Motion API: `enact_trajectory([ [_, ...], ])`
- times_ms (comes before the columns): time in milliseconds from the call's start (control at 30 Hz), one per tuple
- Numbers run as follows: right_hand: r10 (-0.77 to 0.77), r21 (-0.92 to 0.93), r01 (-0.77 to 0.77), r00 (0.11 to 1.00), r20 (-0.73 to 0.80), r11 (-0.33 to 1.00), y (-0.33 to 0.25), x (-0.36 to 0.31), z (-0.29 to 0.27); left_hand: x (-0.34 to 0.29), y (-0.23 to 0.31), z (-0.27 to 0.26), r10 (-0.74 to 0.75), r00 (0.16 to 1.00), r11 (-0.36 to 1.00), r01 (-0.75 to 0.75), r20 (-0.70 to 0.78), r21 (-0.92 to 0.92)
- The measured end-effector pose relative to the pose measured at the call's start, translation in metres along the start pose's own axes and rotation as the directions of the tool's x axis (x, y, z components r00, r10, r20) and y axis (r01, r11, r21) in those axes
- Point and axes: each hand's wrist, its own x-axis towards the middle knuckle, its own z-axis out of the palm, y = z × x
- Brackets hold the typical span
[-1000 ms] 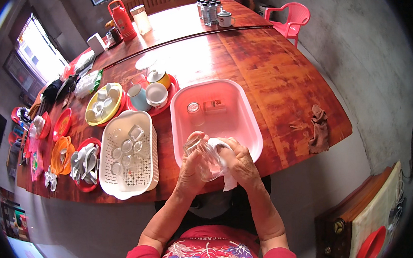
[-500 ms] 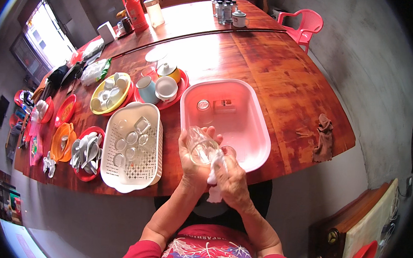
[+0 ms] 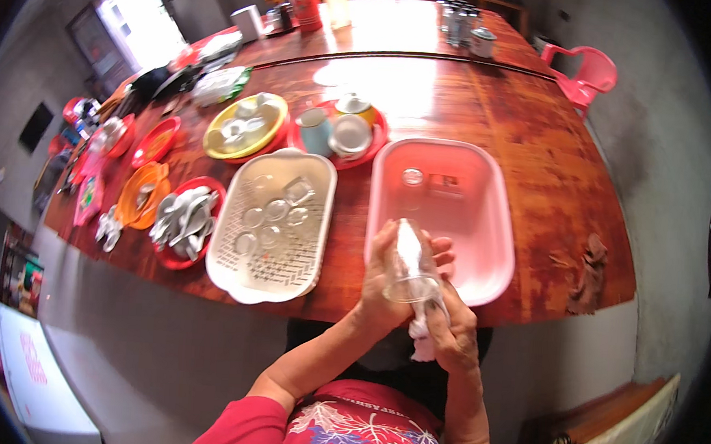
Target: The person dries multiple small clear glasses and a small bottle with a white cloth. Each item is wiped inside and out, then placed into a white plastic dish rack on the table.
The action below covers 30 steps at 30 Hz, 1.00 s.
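Note:
A clear drinking glass (image 3: 410, 258) is tilted with its mouth toward me. My left hand (image 3: 378, 274) is closed around its side. My right hand (image 3: 456, 330) grips a white cloth (image 3: 422, 340) and presses it at the glass's rim, part of the cloth hidden by the fingers. Both hands are over the near edge of a pink basin (image 3: 489, 230), which has a round glass (image 3: 412, 177) lying at its far end. Left of the basin, several clear glasses lie in a white perforated basket (image 3: 275, 270).
Spoons fill a red plate (image 3: 177, 261) on the left, near an orange basket (image 3: 156, 179). Farther back are a yellow bowl (image 3: 277, 113) of cups and a red tray (image 3: 378, 142) with mugs. A brown cloth (image 3: 588, 277) lies at the table's right edge.
The view has swung left, so the table's things appear farther right. The glass has turned, its mouth now pointing more straight toward me. Each hand keeps its hold.

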Motion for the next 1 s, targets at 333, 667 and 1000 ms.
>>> enact_trajectory([
  [333,0.067,0.175,-0.045,0.990,-0.125,0.984,-0.010,-0.032,-0.021,-0.045,0.112,-0.041,0.345,0.938,0.897,-0.329,-0.002,0.296],
  [667,0.000,0.164,0.055,0.948,-0.319,0.985,0.004,-0.051,-0.040,-0.111,0.201,-0.069,0.620,0.778,0.220,-0.048,-0.102,0.974],
  [1000,-0.007,0.165,0.059,0.954,-0.298,0.985,0.006,-0.053,-0.040,-0.118,0.193,-0.096,0.665,0.744,-0.489,0.368,0.064,0.791],
])
